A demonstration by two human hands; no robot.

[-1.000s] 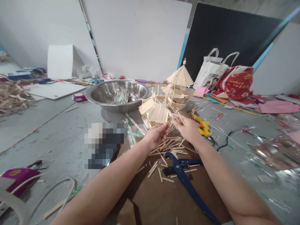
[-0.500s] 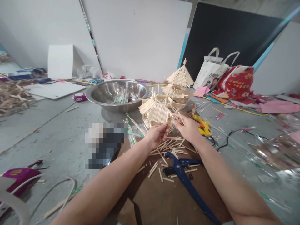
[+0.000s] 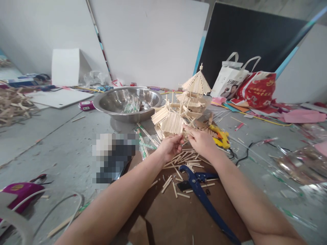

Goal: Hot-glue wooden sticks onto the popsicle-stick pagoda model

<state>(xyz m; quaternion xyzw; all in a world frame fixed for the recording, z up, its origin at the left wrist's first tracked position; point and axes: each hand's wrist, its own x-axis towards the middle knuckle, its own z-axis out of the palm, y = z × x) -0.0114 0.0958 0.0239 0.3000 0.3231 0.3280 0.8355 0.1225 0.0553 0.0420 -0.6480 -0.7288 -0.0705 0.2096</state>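
Note:
My left hand (image 3: pixel 170 147) pinches the lower edge of a small roof section made of wooden sticks (image 3: pixel 170 121), held just above the floor. My right hand (image 3: pixel 200 140) is closed against the right side of that same stick roof, fingers pressed at its corner. Behind it stands a taller stick pagoda (image 3: pixel 195 90) with a pointed top. Loose cut sticks (image 3: pixel 185 159) lie under my hands on a brown board (image 3: pixel 168 214). A blue cutter (image 3: pixel 201 194) rests on the board close to my right forearm.
A steel bowl (image 3: pixel 127 102) with wrapped sticks sits behind left. A yellow glue gun (image 3: pixel 221 136) lies right of my hands, its black cord running right. Bags (image 3: pixel 245 86), coloured paper and clear plastic clutter the right; a stick pile (image 3: pixel 12 103) and white boards are left.
My right hand has shifted a little left and up along the stick roof's corner. The left hand and the roof stay nearly still.

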